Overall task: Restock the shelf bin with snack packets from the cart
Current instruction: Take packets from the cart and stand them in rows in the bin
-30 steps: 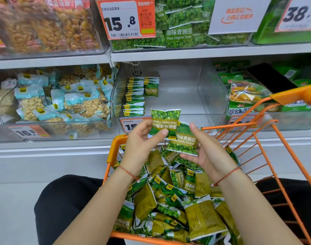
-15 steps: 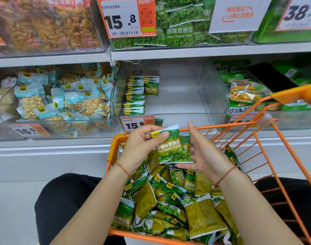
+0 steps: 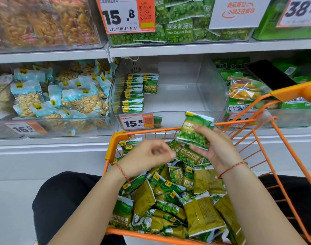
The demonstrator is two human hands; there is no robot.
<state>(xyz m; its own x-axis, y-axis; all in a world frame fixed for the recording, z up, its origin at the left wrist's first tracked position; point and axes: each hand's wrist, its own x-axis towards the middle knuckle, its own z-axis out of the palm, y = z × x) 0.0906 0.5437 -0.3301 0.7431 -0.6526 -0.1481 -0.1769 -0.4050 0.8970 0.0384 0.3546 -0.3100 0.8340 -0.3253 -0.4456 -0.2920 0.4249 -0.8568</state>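
Note:
An orange cart (image 3: 116, 138) in front of me is full of green garlic-pea snack packets (image 3: 169, 200). My right hand (image 3: 220, 152) pinches one green packet (image 3: 195, 131) above the cart's far rim, thumb on top and fingers underneath. Another packet (image 3: 188, 154) sits just below it, between my hands. My left hand (image 3: 146, 156) is blurred, its fingers loosely curled beside that lower packet, and I see nothing in its grip. The clear shelf bin (image 3: 209, 85) behind the cart holds one row of the same packets (image 3: 133, 92) along its left side.
A 15.8 price tag (image 3: 136, 122) hangs on the bin's front. A bin of peanut packs (image 3: 63, 99) stands to the left and mixed snack bags (image 3: 246, 89) to the right. Original-taste pea packets (image 3: 179, 29) fill the shelf above. My knees flank the cart.
The two packets were brought together, and the left hand let go and drew back to the left. The right hand now holds a packet higher, above the cart's rim.

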